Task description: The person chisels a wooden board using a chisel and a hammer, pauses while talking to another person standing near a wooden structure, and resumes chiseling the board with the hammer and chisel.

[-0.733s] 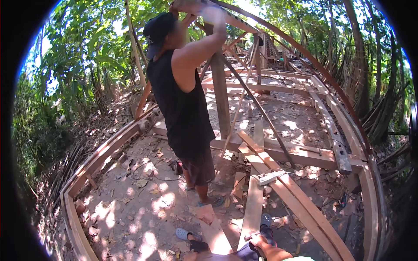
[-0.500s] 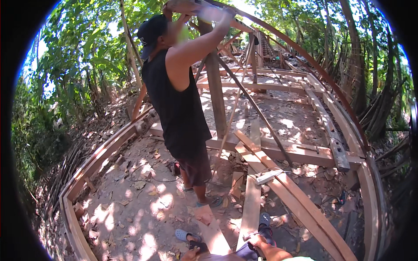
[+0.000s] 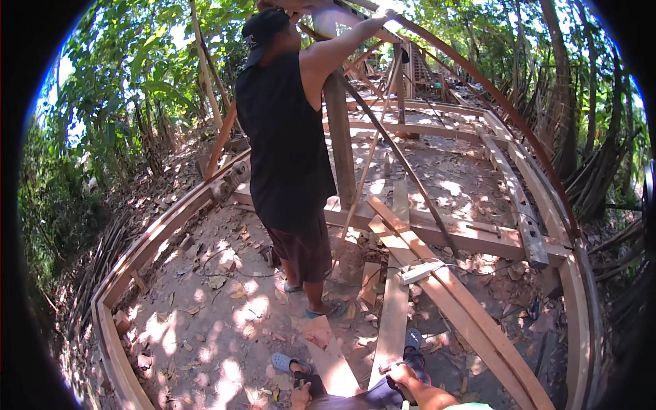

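Note:
My right hand point(image 3: 404, 377) is closed by my right knee around a tool with a small grey metal head point(image 3: 391, 367); it looks like a hammer, its handle mostly hidden by the fist. Low in the view, my left hand point(image 3: 301, 396) rests by my left leg with curled fingers; whatever is in them cannot be made out. Between my feet, in grey-blue clogs point(image 3: 290, 364), lie a short wide board point(image 3: 333, 359) and a longer plank point(image 3: 391, 321).
A person in a black sleeveless top point(image 3: 283, 137) stands ahead with arms raised to an overhead beam point(image 3: 294, 5) beside a wooden post point(image 3: 339, 143). Long planks point(image 3: 471, 311) slant at right, bearing a white power strip point(image 3: 420, 273). Timber beams point(image 3: 123, 273) frame the leaf-strewn ground.
The other person has shifted right and turned further from me, arms still up. My right hand has tilted slightly, showing more of the tool's head. My left hand has risen a little.

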### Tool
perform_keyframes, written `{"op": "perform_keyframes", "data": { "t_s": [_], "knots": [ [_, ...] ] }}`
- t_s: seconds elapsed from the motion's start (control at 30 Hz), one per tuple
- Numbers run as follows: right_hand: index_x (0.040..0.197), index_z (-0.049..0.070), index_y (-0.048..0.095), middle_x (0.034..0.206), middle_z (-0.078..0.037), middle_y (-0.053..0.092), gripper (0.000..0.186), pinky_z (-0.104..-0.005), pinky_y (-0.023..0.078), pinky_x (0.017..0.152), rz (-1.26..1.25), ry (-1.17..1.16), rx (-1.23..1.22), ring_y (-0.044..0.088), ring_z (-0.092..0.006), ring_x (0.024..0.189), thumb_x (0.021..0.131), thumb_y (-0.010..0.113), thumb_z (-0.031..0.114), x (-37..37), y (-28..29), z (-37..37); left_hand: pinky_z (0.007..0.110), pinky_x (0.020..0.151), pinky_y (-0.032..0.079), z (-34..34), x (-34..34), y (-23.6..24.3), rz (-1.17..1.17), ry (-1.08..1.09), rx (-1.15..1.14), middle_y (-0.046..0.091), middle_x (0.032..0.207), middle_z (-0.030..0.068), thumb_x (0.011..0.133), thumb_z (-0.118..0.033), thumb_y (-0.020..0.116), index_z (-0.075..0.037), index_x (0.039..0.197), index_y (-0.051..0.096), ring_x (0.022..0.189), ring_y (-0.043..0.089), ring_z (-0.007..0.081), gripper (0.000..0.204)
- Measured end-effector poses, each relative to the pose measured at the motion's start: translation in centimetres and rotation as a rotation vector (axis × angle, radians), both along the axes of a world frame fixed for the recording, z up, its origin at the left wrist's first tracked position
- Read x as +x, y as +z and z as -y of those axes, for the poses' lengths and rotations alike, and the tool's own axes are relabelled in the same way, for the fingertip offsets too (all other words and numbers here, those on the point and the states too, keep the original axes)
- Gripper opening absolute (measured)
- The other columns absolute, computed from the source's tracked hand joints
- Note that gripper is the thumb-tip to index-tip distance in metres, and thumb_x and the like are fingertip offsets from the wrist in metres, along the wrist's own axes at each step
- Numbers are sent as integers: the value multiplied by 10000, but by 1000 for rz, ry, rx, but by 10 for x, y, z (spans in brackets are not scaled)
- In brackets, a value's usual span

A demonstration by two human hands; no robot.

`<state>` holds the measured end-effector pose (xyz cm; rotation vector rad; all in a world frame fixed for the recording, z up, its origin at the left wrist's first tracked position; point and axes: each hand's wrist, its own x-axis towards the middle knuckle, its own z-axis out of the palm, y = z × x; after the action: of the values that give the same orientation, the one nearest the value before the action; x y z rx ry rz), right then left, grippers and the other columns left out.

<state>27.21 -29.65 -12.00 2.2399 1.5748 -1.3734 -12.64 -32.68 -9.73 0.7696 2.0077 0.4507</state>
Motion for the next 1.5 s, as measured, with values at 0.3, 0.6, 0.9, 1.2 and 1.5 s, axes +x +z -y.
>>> {"op": "perform_keyframes", "data": {
  "t_s": [0.3, 0.6, 0.9, 1.2, 1.5],
  "knots": [
    [1213, 203, 691, 973, -54, 757, 420, -348, 589, 693, -3, -12, 6, 728, -183, 699, 903, 596, 468, 1, 7, 1, 332, 442, 489, 1, 3, -3, 60, 88, 89, 645, 634, 101, 883, -398, 749, 14, 1189, 617, 481, 608, 185, 530],
    [1196, 204, 704, 922, -60, 762, 422, -344, 588, 666, 15, -8, 15, 727, -187, 675, 899, 615, 490, 1, 24, 13, 331, 426, 488, 5, 0, -1, 49, 97, 127, 626, 561, 110, 843, -437, 764, 110, 984, 638, 441, 613, 204, 578],
    [1242, 212, 681, 871, -58, 760, 466, -341, 588, 645, 71, 32, -13, 718, -184, 639, 902, 621, 524, -2, 25, 10, 350, 473, 492, 5, 3, 6, 3, 49, 43, 646, 625, 99, 879, -464, 724, 72, 1023, 665, 484, 614, 195, 558],
    [1150, 172, 692, 769, -91, 713, 415, -364, 591, 603, -63, -154, 24, 685, -213, 594, 890, 667, 495, 17, -30, 7, 347, 446, 480, -8, 12, 11, 43, 49, 167, 619, 547, 113, 858, -456, 735, 86, 846, 669, 461, 629, 220, 546],
    [1174, 162, 676, 861, -108, 727, 415, -390, 601, 640, 1, 84, 260, 709, -224, 672, 910, 639, 481, 20, -10, 17, 362, 500, 514, -7, 14, 7, -31, 33, 141, 645, 570, 114, 842, -487, 727, 66, 812, 688, 497, 652, 230, 555]
  ]
}}
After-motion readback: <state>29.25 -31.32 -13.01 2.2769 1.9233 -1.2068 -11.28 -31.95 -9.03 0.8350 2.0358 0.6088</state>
